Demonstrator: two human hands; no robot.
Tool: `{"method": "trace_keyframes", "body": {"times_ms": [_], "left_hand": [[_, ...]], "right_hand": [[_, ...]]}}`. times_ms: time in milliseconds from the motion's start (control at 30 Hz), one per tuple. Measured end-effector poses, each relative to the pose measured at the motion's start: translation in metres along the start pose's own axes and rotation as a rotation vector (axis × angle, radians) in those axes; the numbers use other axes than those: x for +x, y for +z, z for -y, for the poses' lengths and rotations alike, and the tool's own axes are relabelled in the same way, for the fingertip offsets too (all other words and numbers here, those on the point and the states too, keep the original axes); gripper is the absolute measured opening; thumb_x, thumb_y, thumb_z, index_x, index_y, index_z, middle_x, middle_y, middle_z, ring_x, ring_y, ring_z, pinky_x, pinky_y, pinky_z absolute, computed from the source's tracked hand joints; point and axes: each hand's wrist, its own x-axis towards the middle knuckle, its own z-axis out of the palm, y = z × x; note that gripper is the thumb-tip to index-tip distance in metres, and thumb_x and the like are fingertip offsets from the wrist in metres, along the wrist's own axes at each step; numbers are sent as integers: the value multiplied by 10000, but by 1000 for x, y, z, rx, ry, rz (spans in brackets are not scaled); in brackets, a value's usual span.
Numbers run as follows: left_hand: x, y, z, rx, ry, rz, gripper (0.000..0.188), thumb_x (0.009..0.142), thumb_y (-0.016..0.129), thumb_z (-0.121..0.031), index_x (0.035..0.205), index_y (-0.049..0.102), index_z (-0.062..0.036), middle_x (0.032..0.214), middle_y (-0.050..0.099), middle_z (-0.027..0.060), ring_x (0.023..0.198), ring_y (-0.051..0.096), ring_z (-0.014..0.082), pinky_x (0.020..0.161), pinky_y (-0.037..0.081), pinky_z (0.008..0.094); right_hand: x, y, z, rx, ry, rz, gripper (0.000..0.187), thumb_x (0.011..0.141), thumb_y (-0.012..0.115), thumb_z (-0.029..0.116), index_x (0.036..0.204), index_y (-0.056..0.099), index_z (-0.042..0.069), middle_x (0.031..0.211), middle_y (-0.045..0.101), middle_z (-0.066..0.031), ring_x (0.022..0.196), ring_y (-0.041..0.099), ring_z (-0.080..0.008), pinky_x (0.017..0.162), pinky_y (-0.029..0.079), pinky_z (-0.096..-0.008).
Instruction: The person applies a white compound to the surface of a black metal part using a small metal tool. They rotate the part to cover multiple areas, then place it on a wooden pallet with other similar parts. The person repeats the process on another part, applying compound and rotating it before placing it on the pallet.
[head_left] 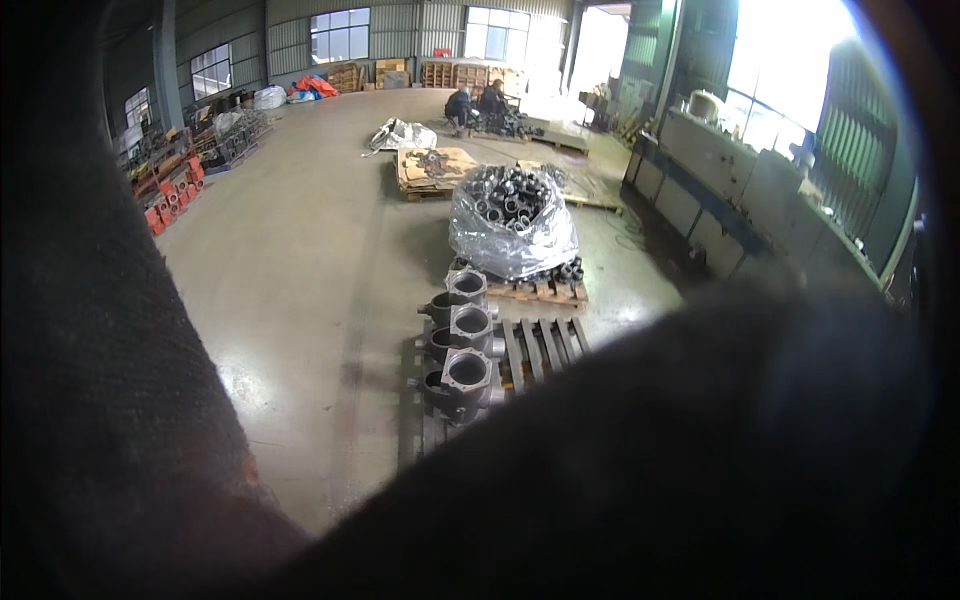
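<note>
Two large dark, blurred shapes, which look like my sleeves, stand very close in front of the view. One dark sleeve (110,400) fills the left side, with a small reddish-brown patch near its lower edge. The other dark sleeve (640,470) crosses the lower right. Neither of my hands shows, so what they hold or touch is hidden. Beyond the sleeves, several grey metal valve bodies (467,368) with round flanged openings stand in a row on a slatted pallet (540,345).
Behind them, a plastic-wrapped heap of dark metal fittings (512,235) rests on a wooden pallet (540,291). Farther off are a cardboard-topped stack (430,168) and two people (475,105) low by dark parts. Red parts (175,200) line the left, a long bench (700,200) the right.
</note>
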Motion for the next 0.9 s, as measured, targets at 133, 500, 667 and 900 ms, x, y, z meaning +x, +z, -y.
{"method": "trace_keyframes", "body": {"times_ms": [133,500,667,900], "left_hand": [[0,39,6,-70,12,-68,779,905,771,-363,1464,418,49,1451,486,186,1314,519,298,1120,417,457],[-322,356,9,-1013,-957,800,549,829,775,-1,1327,553,-59,1198,588,49,1114,550,194,1016,486,327],[-480,469,7,-947,-872,1340,725,863,809,-283,1403,487,78,1374,596,232,1274,579,336,1075,475,416],[-500,623,0,-758,-715,1798,841,882,703,-549,1471,467,3,1391,606,226,1311,568,354,1120,438,412]], "right_hand": [[-8,21,-9,15,49,-12,459,813,732,229,1211,674,8,1094,733,-213,1020,715,-315,884,567,-382],[55,63,135,287,-184,-184,371,830,744,158,1158,682,-5,1003,752,-202,937,743,-292,868,571,-368],[47,107,155,160,20,-184,353,785,775,138,1109,694,24,973,756,-182,918,748,-292,843,581,-377],[96,191,262,58,273,-53,399,787,771,231,1121,692,26,999,745,-200,964,726,-334,892,564,-415]]}}
